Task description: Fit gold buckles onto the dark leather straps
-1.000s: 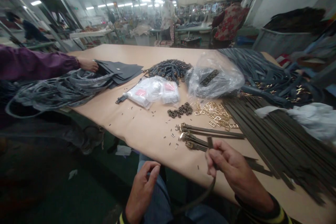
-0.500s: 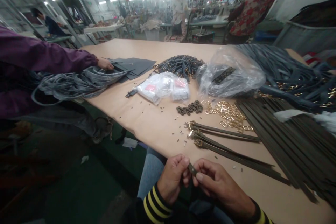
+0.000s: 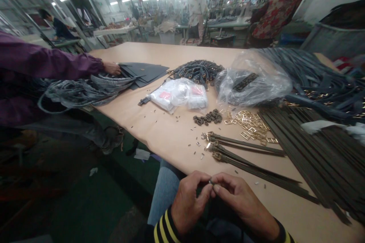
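My left hand (image 3: 189,203) and my right hand (image 3: 238,199) meet just below the table's near edge, fingertips pinched together on the end of a dark strap (image 3: 211,182). The rest of that strap is hidden under my hands. Just beyond, a few finished straps with gold buckles (image 3: 242,155) lie on the tan table (image 3: 171,133). A heap of loose gold buckles (image 3: 248,125) and a small pile of dark loops (image 3: 208,117) sit further back. Tiny metal pieces (image 3: 196,144) are scattered near them.
A thick bundle of dark straps (image 3: 322,152) fills the right side. Plastic bags (image 3: 179,97) (image 3: 253,81) and a pile of black buckled straps (image 3: 196,70) lie mid-table. A co-worker's hand in a purple sleeve (image 3: 112,68) rests on dark flat sheets (image 3: 148,71) beside grey cords (image 3: 82,91). Other people work behind.
My left hand came up to meet my right, and both now pinch the strap's end close together. The co-worker's hand stays on the dark sheets.
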Available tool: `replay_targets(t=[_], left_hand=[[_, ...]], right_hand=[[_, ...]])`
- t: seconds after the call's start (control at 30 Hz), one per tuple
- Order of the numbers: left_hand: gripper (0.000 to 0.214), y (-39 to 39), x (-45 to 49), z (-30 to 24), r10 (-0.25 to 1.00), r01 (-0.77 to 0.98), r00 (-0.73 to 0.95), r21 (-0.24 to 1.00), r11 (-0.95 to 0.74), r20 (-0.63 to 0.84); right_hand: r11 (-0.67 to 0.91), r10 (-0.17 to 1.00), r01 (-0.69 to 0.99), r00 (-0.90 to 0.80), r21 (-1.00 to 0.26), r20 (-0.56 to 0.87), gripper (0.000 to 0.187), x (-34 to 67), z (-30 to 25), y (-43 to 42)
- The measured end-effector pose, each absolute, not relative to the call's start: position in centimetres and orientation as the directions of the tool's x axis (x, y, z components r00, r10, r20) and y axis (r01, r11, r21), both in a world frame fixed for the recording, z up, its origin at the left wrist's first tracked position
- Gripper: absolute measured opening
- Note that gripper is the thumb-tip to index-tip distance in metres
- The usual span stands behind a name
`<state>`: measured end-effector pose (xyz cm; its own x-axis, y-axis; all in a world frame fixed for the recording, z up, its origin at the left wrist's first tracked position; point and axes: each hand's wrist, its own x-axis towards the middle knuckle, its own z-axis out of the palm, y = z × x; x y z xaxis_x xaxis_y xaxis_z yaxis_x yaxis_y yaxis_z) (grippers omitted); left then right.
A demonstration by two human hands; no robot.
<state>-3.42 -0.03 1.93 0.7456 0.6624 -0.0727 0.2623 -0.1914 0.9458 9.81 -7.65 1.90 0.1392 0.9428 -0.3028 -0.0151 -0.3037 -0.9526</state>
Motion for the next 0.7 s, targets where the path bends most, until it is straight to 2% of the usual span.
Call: replay_targets(t=[0.1,0.2,0.37,0.43,0.53,0.6,0.67,0.7], left_hand=[[0.024,0.8,-3.5,2.0,0.618,0.27,0.778,0.949,-0.163,-0.115],[0.026,1.0,-3.4,2.0,0.57,0.281,0.807,0.949,-0.143,-0.153],[0.031,0.1,-2.9,1.4,0.586,0.4,0.808,0.794,-0.457,-0.069],[0.029,0.2,-3.1,0.8,0.607,0.419,0.793,0.766,-0.488,-0.047],[0.022,1.2,-3.9,-0.1,0.703,0.455,0.711,0.779,-0.431,-0.026],[0.016,1.9,-4.5,-0.2,0.743,0.402,0.669,0.828,-0.39,0.025],[0.016,2.3,-4.8,0.0,0.757,0.328,0.653,0.913,-0.244,-0.032],[0.018,2.3,-4.7,0.2,0.748,0.287,0.653,0.953,-0.1,-0.118]], right_hand=[[-0.317,0.943,0.076,0.125,-0.945,-0.307,0.024,9.8,2.1,-7.9],[-0.333,0.939,0.095,0.12,-0.938,-0.321,0.023,9.8,2.2,-8.0],[-0.335,0.937,0.114,0.145,-0.935,-0.318,0.023,9.5,2.4,-7.8],[-0.342,0.935,0.093,0.126,-0.935,-0.33,0.024,9.5,2.7,-8.0],[-0.375,0.92,-0.015,0.119,-0.927,-0.374,0.03,9.8,3.0,-8.3],[-0.392,0.906,-0.092,0.134,-0.915,-0.402,0.034,10.1,2.8,-8.3],[-0.407,0.899,-0.149,0.109,-0.901,-0.424,0.037,10.3,2.4,-8.2],[-0.407,0.901,-0.166,0.088,-0.898,-0.425,0.039,10.4,2.1,-8.1]])
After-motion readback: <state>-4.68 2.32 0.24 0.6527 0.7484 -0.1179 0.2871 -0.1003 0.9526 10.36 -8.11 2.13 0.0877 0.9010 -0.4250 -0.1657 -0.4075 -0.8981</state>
